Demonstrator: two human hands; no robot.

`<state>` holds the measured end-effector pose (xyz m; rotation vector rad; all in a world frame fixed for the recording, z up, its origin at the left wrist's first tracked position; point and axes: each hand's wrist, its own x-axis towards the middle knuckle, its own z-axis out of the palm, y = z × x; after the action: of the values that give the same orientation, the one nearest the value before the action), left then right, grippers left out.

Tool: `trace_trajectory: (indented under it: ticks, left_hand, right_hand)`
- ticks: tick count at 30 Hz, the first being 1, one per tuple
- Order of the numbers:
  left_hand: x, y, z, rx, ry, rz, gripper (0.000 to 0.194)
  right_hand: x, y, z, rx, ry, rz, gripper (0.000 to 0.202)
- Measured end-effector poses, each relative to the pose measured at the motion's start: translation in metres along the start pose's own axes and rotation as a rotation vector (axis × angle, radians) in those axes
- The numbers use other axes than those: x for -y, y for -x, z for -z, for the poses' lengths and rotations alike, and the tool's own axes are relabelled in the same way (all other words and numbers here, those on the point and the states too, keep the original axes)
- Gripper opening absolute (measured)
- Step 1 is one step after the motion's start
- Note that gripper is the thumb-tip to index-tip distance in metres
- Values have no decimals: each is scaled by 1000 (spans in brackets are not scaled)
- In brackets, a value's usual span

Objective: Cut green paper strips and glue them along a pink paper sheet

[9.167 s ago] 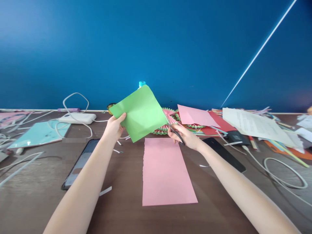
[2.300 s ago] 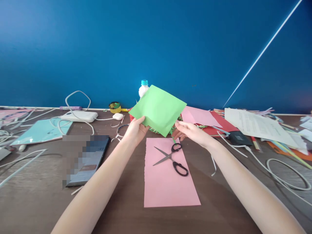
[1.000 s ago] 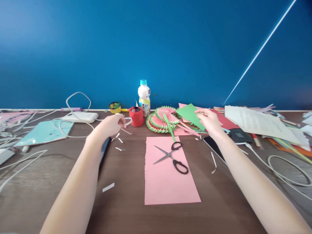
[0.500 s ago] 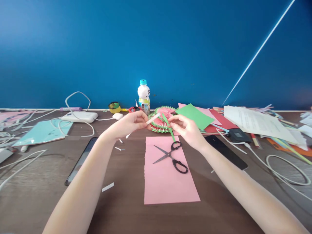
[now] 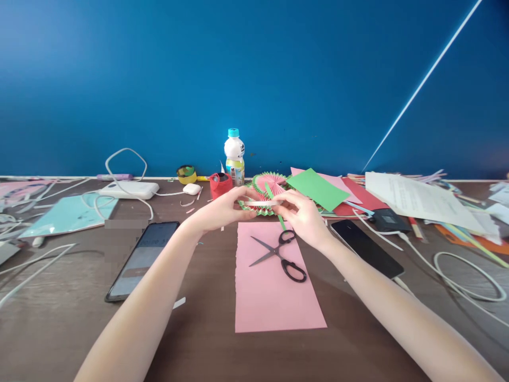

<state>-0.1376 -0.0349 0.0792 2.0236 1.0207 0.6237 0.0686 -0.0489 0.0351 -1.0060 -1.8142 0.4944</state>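
Note:
My left hand [image 5: 226, 208] and my right hand [image 5: 301, 215] meet above the far end of a pink paper sheet [image 5: 262, 302]. A narrow white band [image 5: 262, 203], perhaps a tape roll seen edge-on, spans between their fingertips. My left fingers pinch its left end; my right fingers touch its right end. A thin green paper strip [image 5: 282, 223] is pinched in my right hand, sticking out above and below it. Black-handled scissors [image 5: 275, 252] lie spread on the pink sheet. Pleated pink-and-green paper rosettes [image 5: 269, 183] sit just behind my hands, partly hidden.
A red tape roll [image 5: 221, 185] and a bottle [image 5: 234, 156] stand near the blue wall. One phone [image 5: 143, 262] lies left, another phone [image 5: 366, 248] right. Green paper [image 5: 317, 189], other sheets and cables [image 5: 469, 286] crowd the right; a white power bank [image 5: 129, 190] lies left.
My hands have come closer together and slightly lower. The white band, tilted before, now lies level between them. The red tape roll, mostly hidden before, shows beside my left hand.

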Motion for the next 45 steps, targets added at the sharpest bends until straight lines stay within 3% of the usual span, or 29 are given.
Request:
trace_trajectory:
  ticks: [3, 7, 13, 18, 23, 24, 26, 29, 35, 39, 45]
  left_hand:
    - [7, -2, 0, -31, -65, 3, 39]
    - [19, -5, 1, -144, -198, 100, 28]
    - [42, -5, 7, -318, -416, 291, 38]
    - [51, -9, 8, -311, -736, 337, 54]
    - [21, -7, 5, -358, -486, 146, 41]
    - [12, -5, 3, -314, -382, 88, 37]
    - [-3, -2, -1, -115, -199, 15, 35]
    - [-13, 1, -8, 46, -142, 36, 29]
    - [-5, -4, -19, -54, -51, 89, 29]
    - [-4, -5, -24, -46, 65, 80, 21]
    - [-5, -6, -26, -42, 80, 92, 18]
  right_hand:
    - [2, -1, 2, 1, -37, -37, 8]
    - [5, -2, 4, 18, -134, -107, 14]
    - [-3, -5, 9, -16, -157, -184, 21]
    - [-6, -7, 12, -32, -106, -175, 18]
    - [0, -5, 11, 75, -72, -107, 16]
    - [1, -5, 10, 96, -70, -96, 17]
    - [2, -4, 9, 130, -63, -72, 18]
    - [0, -3, 7, 127, -45, -41, 20]
    - [2, 1, 0, -60, 50, 73, 35]
    - [9, 5, -4, 3, 102, 149, 36]
    - [11, 6, -5, 70, -29, 3, 30]
